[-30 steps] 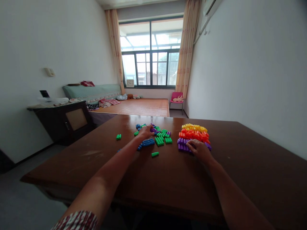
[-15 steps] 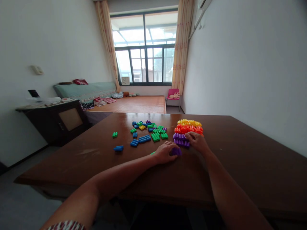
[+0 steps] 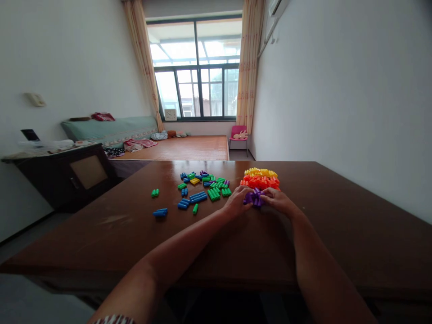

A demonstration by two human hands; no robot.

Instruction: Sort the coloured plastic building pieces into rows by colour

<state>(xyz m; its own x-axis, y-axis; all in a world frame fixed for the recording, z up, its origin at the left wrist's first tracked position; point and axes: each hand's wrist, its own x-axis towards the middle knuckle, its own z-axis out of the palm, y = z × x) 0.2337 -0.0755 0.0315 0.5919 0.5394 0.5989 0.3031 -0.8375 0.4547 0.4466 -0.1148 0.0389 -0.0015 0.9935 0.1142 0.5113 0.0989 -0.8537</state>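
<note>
A cluster of purple ribbed plastic blocks (image 3: 255,197) lies between my two hands on the brown table. My left hand (image 3: 238,201) has its fingers closed on the left end of the purple blocks. From the other side, my right hand (image 3: 278,200) pinches the right end of them. Part of the purple cluster is hidden by my fingers. Just behind it are orange blocks (image 3: 259,182) in a row, and beyond those a row of yellow blocks (image 3: 261,172).
Left of my hands, loose green blocks (image 3: 213,194) and blue blocks (image 3: 198,197) are scattered, with a few yellow and purple ones among them. A single green block (image 3: 195,209) lies near my left forearm. The table (image 3: 135,243) meets a bed (image 3: 195,146) at its far side.
My left hand has moved forward, bringing its purple piece up to the purple row. My right hand stays at the row's right end. The view has turned slightly right.
</note>
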